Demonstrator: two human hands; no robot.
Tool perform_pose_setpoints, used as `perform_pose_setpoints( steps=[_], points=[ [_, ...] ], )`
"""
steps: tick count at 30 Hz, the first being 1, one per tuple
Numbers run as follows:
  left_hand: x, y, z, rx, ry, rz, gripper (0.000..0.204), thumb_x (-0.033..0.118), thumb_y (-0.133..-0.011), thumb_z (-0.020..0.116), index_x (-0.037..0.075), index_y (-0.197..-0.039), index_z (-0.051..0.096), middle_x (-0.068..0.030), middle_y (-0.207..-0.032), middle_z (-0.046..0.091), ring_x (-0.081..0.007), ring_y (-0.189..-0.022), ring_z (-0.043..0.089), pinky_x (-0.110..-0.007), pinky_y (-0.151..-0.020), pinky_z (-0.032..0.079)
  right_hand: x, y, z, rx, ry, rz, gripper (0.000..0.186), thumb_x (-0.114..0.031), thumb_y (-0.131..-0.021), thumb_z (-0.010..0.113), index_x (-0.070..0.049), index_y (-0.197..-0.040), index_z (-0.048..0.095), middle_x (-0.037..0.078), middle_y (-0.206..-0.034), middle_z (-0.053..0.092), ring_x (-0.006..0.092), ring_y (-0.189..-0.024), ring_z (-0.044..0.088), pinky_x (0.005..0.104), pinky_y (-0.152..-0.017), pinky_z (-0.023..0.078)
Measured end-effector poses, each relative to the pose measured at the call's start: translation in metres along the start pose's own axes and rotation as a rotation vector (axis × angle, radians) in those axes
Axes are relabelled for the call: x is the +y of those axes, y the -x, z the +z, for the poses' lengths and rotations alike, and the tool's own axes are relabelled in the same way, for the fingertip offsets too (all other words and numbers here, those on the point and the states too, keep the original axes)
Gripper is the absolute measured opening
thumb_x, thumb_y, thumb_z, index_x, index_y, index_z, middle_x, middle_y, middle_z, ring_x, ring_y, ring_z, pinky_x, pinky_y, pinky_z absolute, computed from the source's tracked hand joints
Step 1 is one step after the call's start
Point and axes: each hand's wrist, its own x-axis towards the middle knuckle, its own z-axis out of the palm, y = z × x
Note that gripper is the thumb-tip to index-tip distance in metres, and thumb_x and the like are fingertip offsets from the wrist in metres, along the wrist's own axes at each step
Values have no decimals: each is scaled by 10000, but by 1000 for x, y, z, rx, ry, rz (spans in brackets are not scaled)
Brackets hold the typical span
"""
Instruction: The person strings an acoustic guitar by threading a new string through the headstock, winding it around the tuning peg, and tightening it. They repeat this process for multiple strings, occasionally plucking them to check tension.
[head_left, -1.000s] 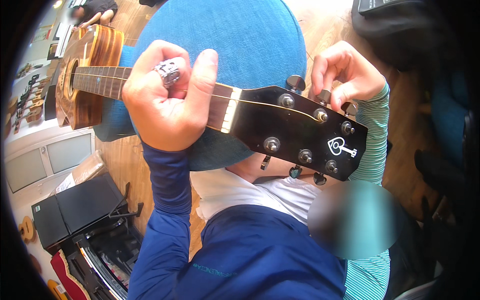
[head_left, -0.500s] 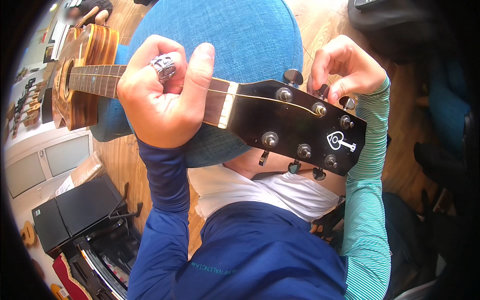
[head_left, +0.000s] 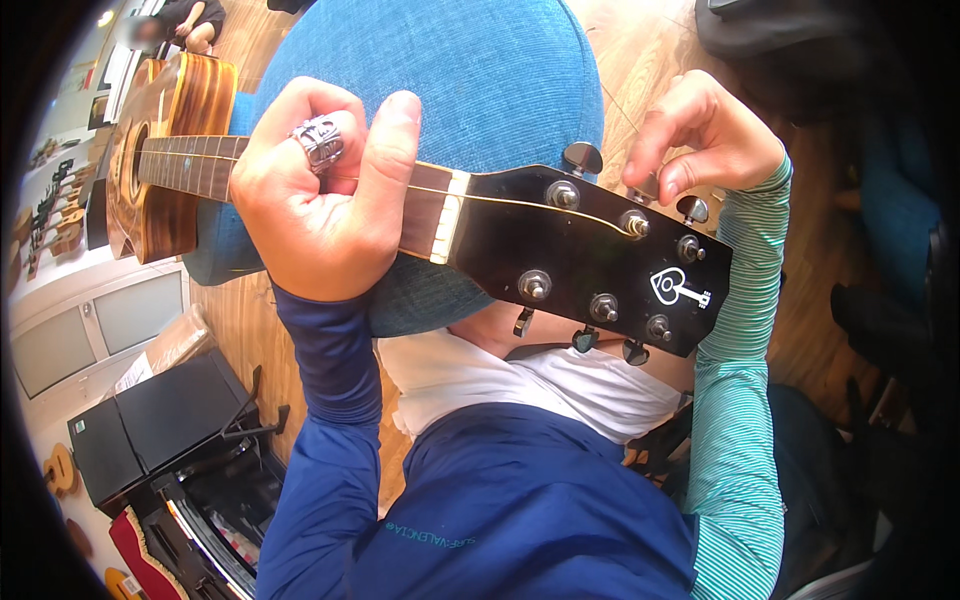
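An acoustic guitar (head_left: 168, 150) lies across in front of me, its black headstock (head_left: 590, 245) toward the right. My left hand (head_left: 320, 210), with a silver ring on one finger, is closed over the neck. One guitar string (head_left: 520, 203) passes through its curled fingers, runs over the pale nut (head_left: 450, 217) and reaches a metal tuning post (head_left: 634, 224). The left fingertips are hidden. My right hand (head_left: 710, 135) pinches a dark tuning peg (head_left: 648, 188) on the headstock's far edge, thumb and forefinger around it. The other posts show no string.
A round blue cushioned seat (head_left: 450, 80) supports the neck. At the lower left stands a black cabinet-like box (head_left: 150, 420). A dark bag (head_left: 790, 50) sits at the far right on the wooden floor (head_left: 640, 50). Another person (head_left: 195, 20) is at the far left.
My right hand has rolled slightly at the tuning peg, its wrist shifting right. The headstock has moved slightly left and down. My left hand keeps its closed grip.
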Motion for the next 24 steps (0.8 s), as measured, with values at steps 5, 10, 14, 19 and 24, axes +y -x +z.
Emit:
perform_pose_setpoints(
  steps=[5, 10, 14, 19, 24],
  points=[
    [-2, -1, 0, -11, 13, -8, 429, 28, -793, 762, 11, -537, 418, -22, -610, 473, -94, -506, 357, -270, -467, 244, -23, -7, 7, 24, -91, 405, 235, -154, -861, 789, 45, -945, 698, 87, -800, 711, 122, -743, 692, 243, -707, 568],
    [-2, 1, 0, 7, 29, -18, 435, 20, -793, 758, 15, -534, 408, -18, -606, 472, -91, -505, 356, -268, -467, 241, -27, -9, 18, 189, -96, 252, 280, -154, -827, 824, 53, -948, 678, 82, -769, 690, 116, -736, 679, 237, -714, 564],
    [-3, 2, -1, -5, 33, -13, 434, 22, -794, 760, 15, -535, 412, -15, -609, 477, -86, -507, 357, -266, -467, 241, -4, -3, 11, 126, -138, 149, 310, -174, -813, 836, 56, -943, 674, 83, -758, 690, 117, -681, 677, 235, -663, 566],
    [0, 0, 1, -2, 43, -34, 424, 25, -800, 758, 12, -537, 425, -14, -610, 478, -79, -511, 358, -262, -469, 239, 2, -4, 4, -5, -161, 237, 254, -170, -898, 751, 25, -1044, 681, 59, -772, 688, 97, -689, 676, 215, -631, 547],
    [-1, 1, -1, -1, 44, -37, 406, 23, -804, 754, 7, -544, 443, -6, -611, 479, -69, -516, 358, -257, -472, 234, -8, -4, 7, 39, -42, 165, 268, -180, -910, 740, 21, -1074, 671, 46, -770, 672, 82, -695, 664, 212, -634, 542]
  ],
)
